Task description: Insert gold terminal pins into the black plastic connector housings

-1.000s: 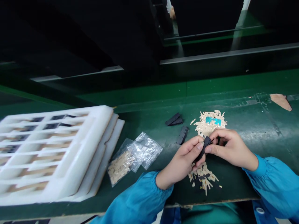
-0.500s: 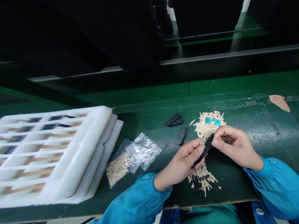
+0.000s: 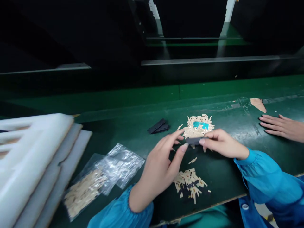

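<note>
Both hands meet over the green bench. My right hand pinches a small flat black strip at one end, holding it level. My left hand has its fingers spread, thumb and forefinger just at the strip's other end. Behind them lies a heap of beige slips with a teal scrap on top. A smaller heap of beige and black bits sits below my hands. Two black strips lie stacked further back.
Stacked white foam trays fill the left. Clear plastic bags with beige slips lie beside them. Another person's hand rests flat at the right edge. A torn tan patch marks the bench surface. The bench's front edge runs below my arms.
The view swung right, so the trays slid left. The black strip turned from upright to level. My left hand's fingers opened out. Another person's hand has come into view at right.
</note>
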A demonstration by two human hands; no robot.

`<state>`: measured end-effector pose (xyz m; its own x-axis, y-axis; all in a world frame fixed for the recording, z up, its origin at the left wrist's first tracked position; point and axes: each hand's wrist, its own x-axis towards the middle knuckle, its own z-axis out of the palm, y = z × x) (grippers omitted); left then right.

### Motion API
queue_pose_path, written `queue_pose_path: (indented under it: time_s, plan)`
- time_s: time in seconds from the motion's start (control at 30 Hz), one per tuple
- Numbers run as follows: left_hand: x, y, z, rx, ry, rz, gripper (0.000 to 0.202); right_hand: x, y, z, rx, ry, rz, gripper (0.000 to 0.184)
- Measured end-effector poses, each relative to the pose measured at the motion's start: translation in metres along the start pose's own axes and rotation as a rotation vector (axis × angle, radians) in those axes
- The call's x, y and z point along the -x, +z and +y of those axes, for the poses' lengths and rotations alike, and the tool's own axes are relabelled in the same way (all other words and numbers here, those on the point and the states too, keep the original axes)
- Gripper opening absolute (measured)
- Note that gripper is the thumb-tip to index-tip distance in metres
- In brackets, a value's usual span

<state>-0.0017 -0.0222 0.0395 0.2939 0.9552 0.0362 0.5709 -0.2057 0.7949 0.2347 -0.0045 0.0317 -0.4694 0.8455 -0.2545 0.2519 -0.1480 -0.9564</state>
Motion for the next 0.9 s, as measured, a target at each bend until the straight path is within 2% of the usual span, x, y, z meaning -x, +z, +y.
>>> queue_pose_path:
  time_s: [0.07, 0.23, 0.33, 0.43, 0.57, 0.67, 0.77, 0.9]
  plan:
    - [0.0, -0.002, -0.004, -0.042, 0.009, 0.09, 0.039, -0.005, -0.011, 0.003, -0.065, 0.06, 0.161, 0.042]
    - [-0.003, -0.006, -0.007, -0.004, 0.053, 0.144, 0.033, -0.028, -0.045, 0.01, -0.165, 0.131, 0.426, 0.049]
    - [-0.005, -0.005, -0.007, 0.007, 0.038, 0.172, 0.032, -0.039, -0.057, 0.01, -0.21, 0.17, 0.477, 0.054]
    - [-0.006, -0.004, -0.007, -0.003, 0.02, 0.157, 0.03, -0.04, -0.056, 0.013, -0.182, 0.208, 0.456, 0.05]
    - [-0.006, -0.005, -0.007, -0.019, 0.031, 0.152, 0.027, -0.037, -0.048, 0.022, -0.051, 0.197, 0.481, 0.035]
    - [-0.006, -0.005, -0.007, -0.04, 0.051, 0.142, 0.024, -0.041, -0.055, 0.024, 0.091, 0.219, 0.509, 0.032]
    - [-0.007, -0.004, -0.007, -0.056, 0.068, 0.124, 0.026, -0.061, -0.08, 0.018, 0.287, 0.27, 0.614, 0.035]
    - [-0.01, 0.0, -0.011, -0.069, 0.077, 0.11, 0.027, -0.105, -0.121, -0.002, 0.525, 0.381, 0.805, 0.046]
